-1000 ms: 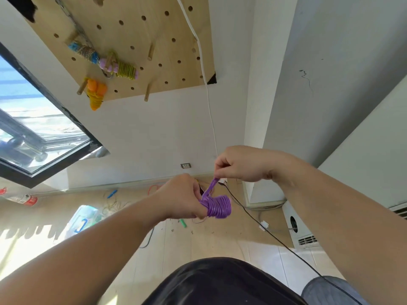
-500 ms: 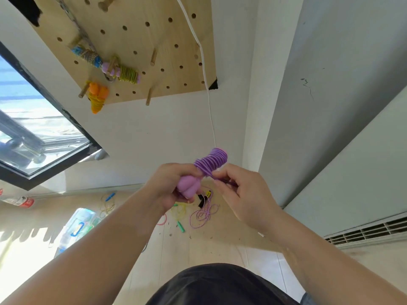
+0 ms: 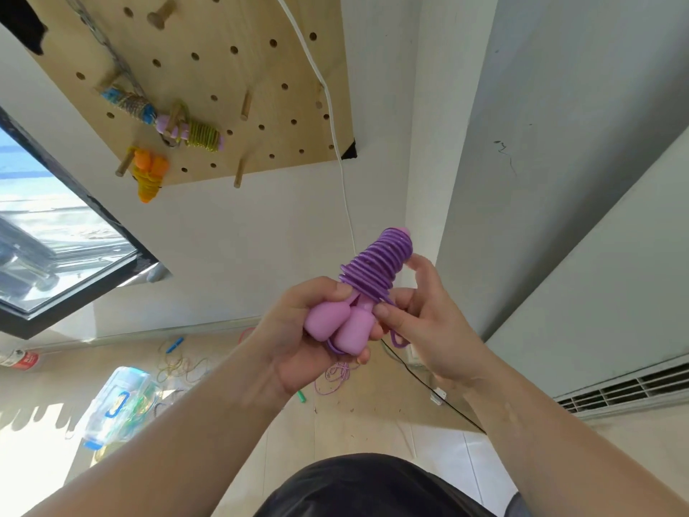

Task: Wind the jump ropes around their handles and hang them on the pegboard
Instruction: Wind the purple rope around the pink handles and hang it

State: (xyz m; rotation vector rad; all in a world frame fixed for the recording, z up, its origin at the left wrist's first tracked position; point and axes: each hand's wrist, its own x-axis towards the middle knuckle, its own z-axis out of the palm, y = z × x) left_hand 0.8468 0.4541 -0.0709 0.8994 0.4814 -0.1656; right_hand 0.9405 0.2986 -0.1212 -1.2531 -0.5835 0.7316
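Purple jump rope (image 3: 376, 266), coiled: turns stacked tight along the paired pink handles (image 3: 337, 328), the coil standing up and away from both hands, its far tip just past the right fingertips. Left hand (image 3: 298, 352): fingers curled round the two handle butts, thumb over the top, holding them side by side; the coil begins directly above this grip. Right hand (image 3: 436, 330): thumb and forefinger pinching the rope at the lowest turn, the other fingers loosely spread beside the coil; a short loose tail (image 3: 398, 340) hangs just below the pinch. Step in hand, by my reading: securing the rope's end. Done well, the tail wants tucking under the last turn, with the left grip pressing the handles together, or the stack may spring loose. Pegboard (image 3: 231, 69): on the wall, up and to the left of both hands, well apart from them. Three wound ropes (image 3: 201, 134) hang there; a bare peg (image 3: 238, 173) at its lower edge looks the likeliest hook.
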